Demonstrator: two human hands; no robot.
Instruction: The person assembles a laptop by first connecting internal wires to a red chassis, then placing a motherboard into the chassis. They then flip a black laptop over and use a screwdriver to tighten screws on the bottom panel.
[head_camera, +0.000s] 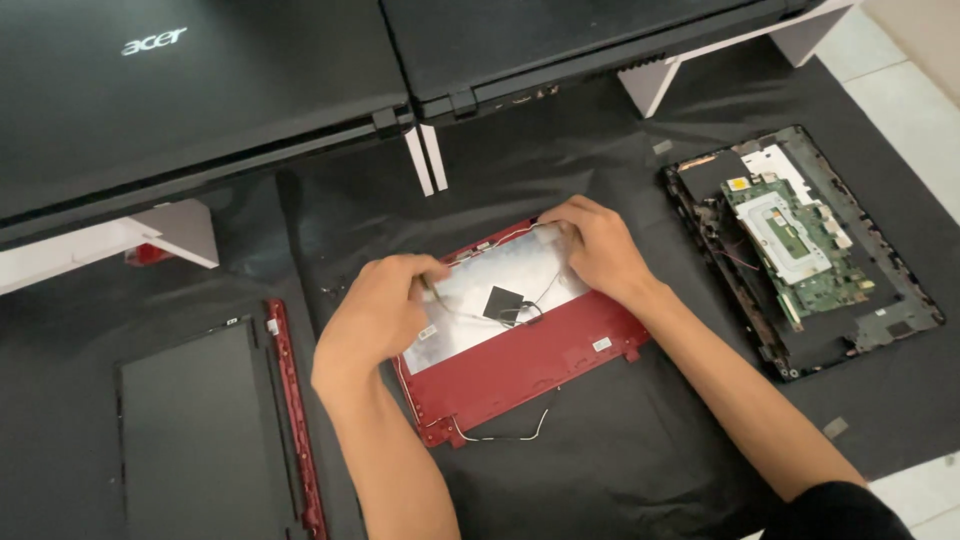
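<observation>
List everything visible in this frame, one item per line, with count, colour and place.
Laptop lid shell: 1, red with a silver foil lining, centre, inside facing up on the mat.
Thin cables: a few, white and black, across the foil and trailing off the shell's near edge.
Black patch: 1, on the foil.
Laptop base: 1, black, opened, right side.
Circuit board: 1, green, inside the base.
Screen panel: 1, black with a red strip along its right edge, lower left.
Closed laptops: 2, black, on white stands at the top.
Mat: 1, black, under everything.
Left hand: on the shell's left edge.
Right hand: on the shell's far corner.
</observation>
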